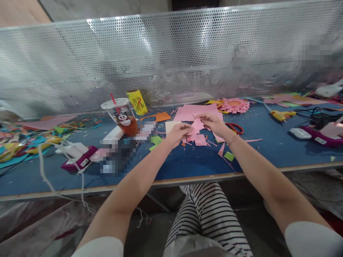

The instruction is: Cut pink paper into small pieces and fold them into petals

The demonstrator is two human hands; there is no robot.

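One perforated screen [187,53] along the whole back, walling off the far side of the blue table [193,167]. On the table, a large pink sheet [184,112], lying flat near the screen, its lower part partly hidden by the right hand [214,125]. Facing it, the left hand [178,135], just in front of some cream paper [171,125]. On both, fingers bent in and tips pinched nearly together, gripping opposite sides of a pink piece [197,125] between them, in front of the pink sheet; hard to tell exactly which fingers press it.

Well to the left, a lidded cup [125,123], upright with a red straw; beside it, masked patches, impossible to name. Right of the sheet, a pink rosette [242,106], fringed around an orange middle. Just behind the cup, a yellow roll [137,102], tilted, near the screen. Between roll and sheet, orange paper [161,116]. Far left, a purple block [70,165] with a white cord [44,171] trailing over the front edge; far right, a second purple block [318,138], near a yellow glue gun [282,115]. Just beside the right wrist, a red loop [242,129]. Smallest, pink scraps [200,140] and green scraps [229,156], strewn around the hands.
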